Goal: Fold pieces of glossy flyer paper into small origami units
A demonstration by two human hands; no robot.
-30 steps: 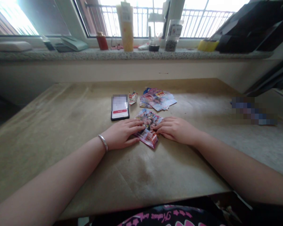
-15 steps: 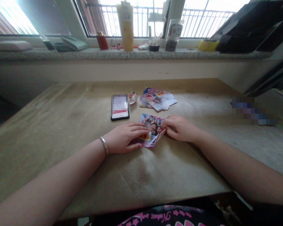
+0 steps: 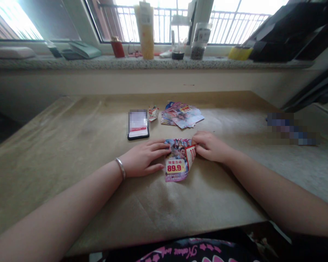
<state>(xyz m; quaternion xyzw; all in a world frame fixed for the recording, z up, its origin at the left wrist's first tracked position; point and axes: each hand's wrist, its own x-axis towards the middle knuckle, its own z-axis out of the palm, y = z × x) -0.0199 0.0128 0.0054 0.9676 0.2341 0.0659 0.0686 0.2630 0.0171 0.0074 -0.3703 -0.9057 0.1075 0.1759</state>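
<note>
A colourful printed flyer [image 3: 176, 163] marked 89.9 lies on the tan table [image 3: 71, 145] in front of me. My left hand [image 3: 143, 158], with a silver bracelet at the wrist, rests flat with its fingers stretched onto the flyer's left edge. My right hand [image 3: 209, 145] pinches the flyer's right edge and curls it upward. A black phone [image 3: 138, 124] lies just beyond my left hand. A small folded paper piece [image 3: 153, 112] sits beside the phone.
A stack of similar flyers [image 3: 182, 114] lies behind the hands. A blurred object [image 3: 291, 128] sits at the table's right. The stone windowsill [image 3: 153, 62] holds a tall yellow bottle [image 3: 146, 29], jars and a red cup [image 3: 117, 47]. Black items [image 3: 289, 32] lean at the far right.
The flyer has been turned and spread flatter, so the 89.9 side now faces up. My right hand moved right and back, lifting the right edge. My left hand stayed on the left side.
</note>
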